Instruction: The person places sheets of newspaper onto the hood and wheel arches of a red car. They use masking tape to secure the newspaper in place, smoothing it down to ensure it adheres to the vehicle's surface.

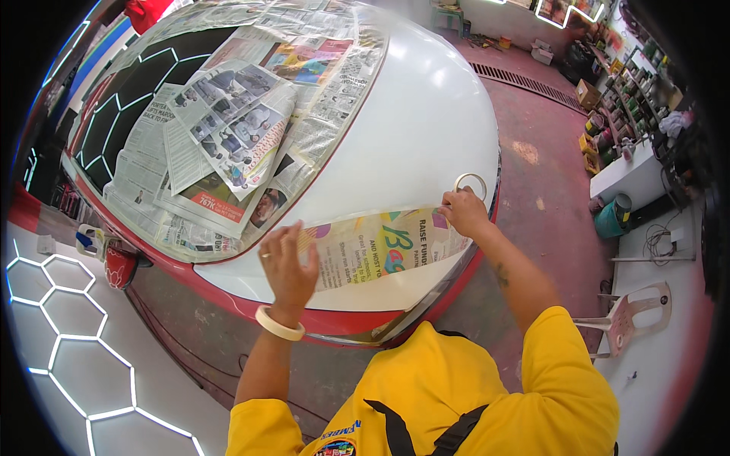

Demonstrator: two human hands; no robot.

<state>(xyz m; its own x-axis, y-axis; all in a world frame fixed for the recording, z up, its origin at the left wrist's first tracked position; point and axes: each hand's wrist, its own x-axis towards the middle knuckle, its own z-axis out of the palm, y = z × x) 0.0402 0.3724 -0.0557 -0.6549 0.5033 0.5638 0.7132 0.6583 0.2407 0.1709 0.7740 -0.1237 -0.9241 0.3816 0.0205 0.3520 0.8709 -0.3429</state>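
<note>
My left hand (287,264) lies flat with spread fingers on the left end of a newspaper sheet (380,247) spread across the white car bonnet (411,129). A roll of masking tape (279,324) sits around my left wrist like a bracelet. My right hand (464,211) grips a second roll of masking tape (471,182) at the sheet's right end, near the bonnet's edge. Several more newspaper sheets (236,129) cover the windscreen and the upper bonnet.
The car's red lower body (251,308) runs along the sheet's near side. The red workshop floor (532,137) lies to the right, with a white counter (631,178), a green bucket (612,216), shelves of cans (623,106) and a pink plastic chair (635,315).
</note>
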